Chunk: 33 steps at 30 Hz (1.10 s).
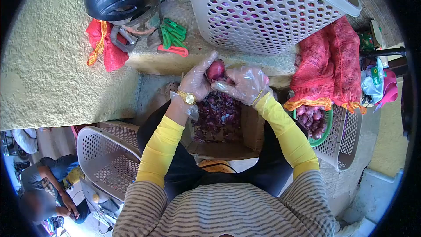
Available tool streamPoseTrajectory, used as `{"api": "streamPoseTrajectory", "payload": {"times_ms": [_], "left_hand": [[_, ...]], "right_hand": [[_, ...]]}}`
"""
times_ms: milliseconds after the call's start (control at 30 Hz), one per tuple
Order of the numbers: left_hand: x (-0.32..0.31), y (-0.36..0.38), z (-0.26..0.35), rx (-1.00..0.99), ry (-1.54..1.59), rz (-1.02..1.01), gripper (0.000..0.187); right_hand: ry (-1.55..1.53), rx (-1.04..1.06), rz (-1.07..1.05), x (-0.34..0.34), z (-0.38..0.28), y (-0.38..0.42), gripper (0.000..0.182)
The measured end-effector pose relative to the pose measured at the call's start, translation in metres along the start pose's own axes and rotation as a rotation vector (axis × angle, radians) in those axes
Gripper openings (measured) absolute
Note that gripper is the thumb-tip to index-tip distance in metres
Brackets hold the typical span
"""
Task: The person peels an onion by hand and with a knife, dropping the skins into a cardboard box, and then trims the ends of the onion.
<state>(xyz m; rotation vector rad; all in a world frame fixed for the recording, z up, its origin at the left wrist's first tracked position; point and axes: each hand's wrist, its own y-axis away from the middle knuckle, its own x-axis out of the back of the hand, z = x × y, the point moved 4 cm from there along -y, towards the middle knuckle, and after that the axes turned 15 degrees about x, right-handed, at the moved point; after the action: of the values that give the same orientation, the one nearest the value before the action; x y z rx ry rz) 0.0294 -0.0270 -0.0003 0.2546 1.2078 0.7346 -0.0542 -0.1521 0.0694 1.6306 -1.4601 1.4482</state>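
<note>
open brown cardboard box (219,152): purple papery skins (218,118)
grey perforated plastic basket (263,47): purple onions (239,11)
clear-gloved left hand (197,81): fingers curled round a shiny purple onion (215,70), near box's far edge
clear-gloved right hand (246,82): fingers nearly together beside it, can't tell what's pinched

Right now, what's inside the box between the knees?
The box holds a loose layer of purple onion skins. Whatever lies beneath them is covered, so I can't tell.

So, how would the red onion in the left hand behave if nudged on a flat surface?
The red onion would probably roll, given its rounded shape. Its smooth, glossy surface may slide easily; looking plump, it's likely firm.
</note>
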Motion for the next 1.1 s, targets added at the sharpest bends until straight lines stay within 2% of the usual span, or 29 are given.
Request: {"api": "streamPoseTrajectory", "payload": {"times_ms": [167, 233, 300, 367, 400, 467, 500, 700, 867, 967, 1067, 1100], "left_hand": [[0.024, -0.012, -0.002, 0.133, -0.017, 0.060, 0.038], [0.016, -0.007, 0.002, 0.119, 0.016, 0.126, 0.039], [0.021, -0.010, 0.004, 0.103, 0.053, 0.190, 0.041], [0.034, -0.023, 0.004, 0.183, 0.263, -0.046, 0.043], [0.029, -0.019, 0.005, 0.182, 0.262, -0.045, 0.043], [0.021, -0.010, 0.010, 0.036, 0.239, 0.039, 0.044], [0.019, -0.009, 0.010, 0.038, 0.237, 0.038, 0.044], [0.011, -0.003, 0.016, -0.064, 0.060, -0.043, 0.046], [0.008, 0.000, 0.015, 0.021, 0.103, -0.005, 0.050], [0.006, 0.001, 0.016, 0.060, 0.175, -0.012, 0.053], [0.005, 0.002, 0.015, 0.069, 0.152, -0.028, 0.052], [0.009, -0.001, 0.015, 0.069, 0.152, -0.028, 0.052]], "right_hand": [[0.002, 0.130, -0.116, -0.008, -0.007, 0.002, 0.061], [-0.116, 0.198, -0.126, -0.008, -0.016, 0.003, 0.062], [-0.104, 0.254, -0.152, -0.014, -0.018, 0.005, 0.057], [-0.183, 0.271, -0.396, -0.026, -0.021, 0.006, 0.061], [-0.136, 0.283, -0.530, -0.027, -0.025, 0.005, 0.064], [-0.134, 0.250, -0.559, -0.036, -0.024, 0.010, 0.066], [-0.130, 0.218, -0.589, -0.041, -0.023, 0.013, 0.067], [-0.097, 0.187, -0.559, -0.054, -0.018, 0.018, 0.064], [-0.148, 0.224, -0.493, -0.053, -0.006, 0.019, 0.057], [-0.225, 0.177, -0.513, -0.031, -0.009, 0.011, 0.055], [-0.267, 0.105, -0.419, -0.021, -0.004, 0.006, 0.059], [-0.262, 0.082, -0.325, -0.018, 0.001, 0.005, 0.059]]}}
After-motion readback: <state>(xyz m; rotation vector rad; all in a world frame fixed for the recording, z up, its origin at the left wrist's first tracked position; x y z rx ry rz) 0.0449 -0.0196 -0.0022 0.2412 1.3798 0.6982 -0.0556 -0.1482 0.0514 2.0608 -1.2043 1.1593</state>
